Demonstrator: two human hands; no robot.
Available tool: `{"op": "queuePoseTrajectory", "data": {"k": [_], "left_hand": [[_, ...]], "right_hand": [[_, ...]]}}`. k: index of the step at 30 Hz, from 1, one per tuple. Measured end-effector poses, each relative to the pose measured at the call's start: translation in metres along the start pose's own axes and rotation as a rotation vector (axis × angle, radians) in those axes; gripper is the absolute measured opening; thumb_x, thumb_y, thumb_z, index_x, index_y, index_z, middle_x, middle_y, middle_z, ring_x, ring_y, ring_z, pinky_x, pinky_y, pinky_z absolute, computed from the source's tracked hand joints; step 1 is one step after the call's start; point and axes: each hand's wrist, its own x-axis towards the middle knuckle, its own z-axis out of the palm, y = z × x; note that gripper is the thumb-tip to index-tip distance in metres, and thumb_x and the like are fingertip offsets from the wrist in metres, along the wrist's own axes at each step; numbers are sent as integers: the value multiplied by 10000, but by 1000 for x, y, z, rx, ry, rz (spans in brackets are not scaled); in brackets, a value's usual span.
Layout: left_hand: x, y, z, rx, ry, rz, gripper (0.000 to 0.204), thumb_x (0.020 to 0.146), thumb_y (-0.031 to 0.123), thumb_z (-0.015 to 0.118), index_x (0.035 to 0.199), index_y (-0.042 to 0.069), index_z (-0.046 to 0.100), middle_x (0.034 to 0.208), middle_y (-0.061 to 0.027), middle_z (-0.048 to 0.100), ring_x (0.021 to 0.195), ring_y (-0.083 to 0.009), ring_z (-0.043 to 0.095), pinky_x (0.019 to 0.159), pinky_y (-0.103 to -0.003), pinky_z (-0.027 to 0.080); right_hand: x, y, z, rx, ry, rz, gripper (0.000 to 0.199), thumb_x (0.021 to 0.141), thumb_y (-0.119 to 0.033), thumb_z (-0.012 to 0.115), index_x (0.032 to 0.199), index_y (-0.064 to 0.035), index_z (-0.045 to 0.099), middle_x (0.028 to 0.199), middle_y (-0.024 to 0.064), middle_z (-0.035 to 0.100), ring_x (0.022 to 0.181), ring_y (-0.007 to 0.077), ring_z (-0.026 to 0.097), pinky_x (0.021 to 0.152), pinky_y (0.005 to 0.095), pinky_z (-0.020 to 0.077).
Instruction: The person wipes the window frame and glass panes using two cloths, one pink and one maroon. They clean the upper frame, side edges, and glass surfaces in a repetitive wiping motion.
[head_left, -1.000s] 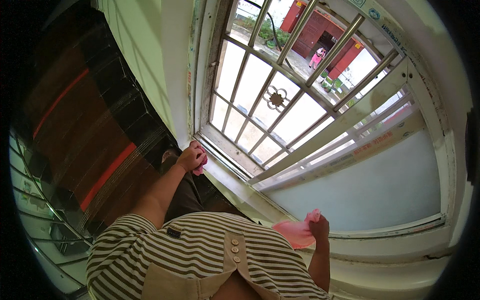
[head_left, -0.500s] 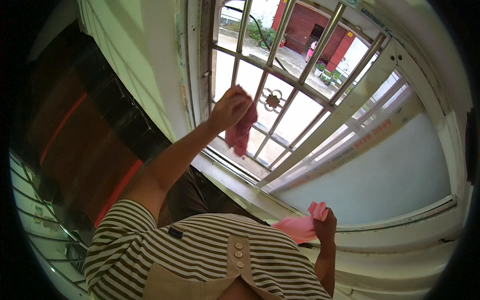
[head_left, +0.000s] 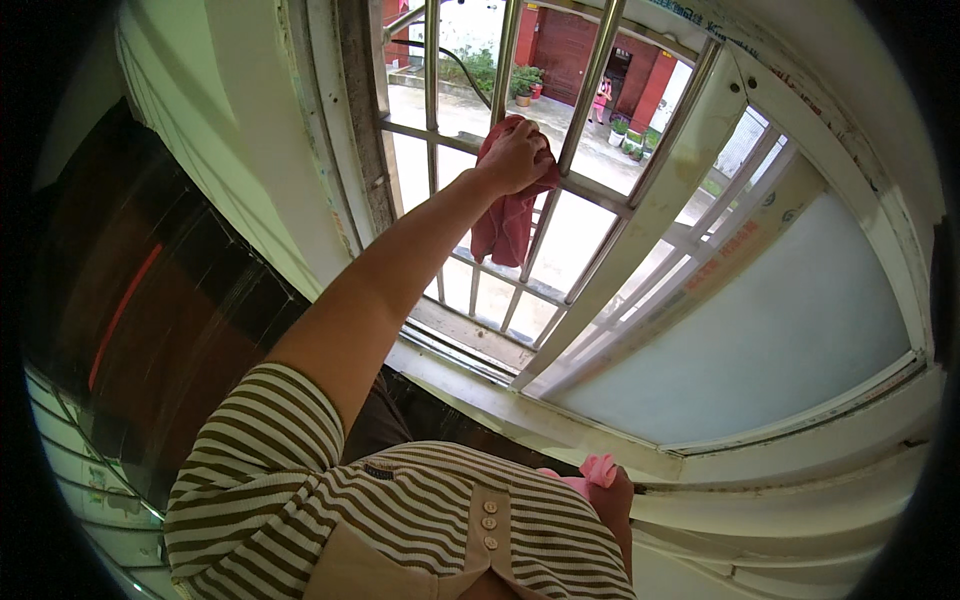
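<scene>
**Observer:** Dark glossy wall panel with a red streak filled the left side; next to it ran a pale green wall strip, then the worn white window frame.

**Recorder:** And the raised arm?

**Observer:** Left hand was stretched up and forward, elbow nearly straight, forearm crossing the lower panes. Fingers were clenched around a dark pink cloth, bunched at the top and pressed against the silver metal window bars. The loose end hung down below the fist, probably because only the gripped wad was needed against the bar.

**Recorder:** Further right?

**Observer:** A white window sash stood swung open at a slant, presumably to give access to the bars. Beyond it sat a frosted pale glass pane.

**Recorder:** The other hand?

**Observer:** Right hand was low, close to the striped shirt, just beside the white sill. It was closed around a lighter pink cloth, a tuft poking above the knuckles; held back, seemingly in reserve.
</scene>
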Motion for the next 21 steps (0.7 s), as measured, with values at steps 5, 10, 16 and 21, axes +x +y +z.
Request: {"op": "queuePoseTrajectory", "data": {"k": [5, 10, 16, 21], "left_hand": [[5, -7, 12, 86, -123, 9, 298, 904, 282, 532, 963, 31, 682, 1203, -157, 545, 1163, -312, 510, 978, -455, 438], [12, -3, 11, 161, -158, -5, 323, 908, 286, 487, 959, 43, 693, 1173, -145, 573, 1139, -296, 524, 972, -452, 436], [12, -4, 19, 370, -227, 85, 317, 923, 273, 464, 949, 70, 706, 1113, -89, 628, 1174, -272, 490, 978, -440, 433], [2, -4, 18, 228, -177, 97, 320, 909, 309, 481, 926, 78, 701, 1102, -62, 635, 1198, -289, 461, 982, -432, 424]], "right_hand": [[14, -23, -14, 230, 137, 45, 283, 717, -194, 733, 890, -39, 571, 862, 196, 628, 849, 422, 613, 744, 443, 506], [73, -116, -95, 718, 225, -150, 137, 862, -88, 612, 986, -30, 610, 943, 61, 646, 885, 163, 599, 840, 312, 480], [132, -238, -137, 693, 193, -556, 178, 803, 43, 589, 973, -10, 589, 1022, 56, 613, 902, 149, 554, 849, 289, 458], [169, -278, -102, 290, 497, -689, 308, 726, -52, 673, 1022, -33, 592, 1042, 137, 558, 960, 320, 570, 834, 397, 484]]}}
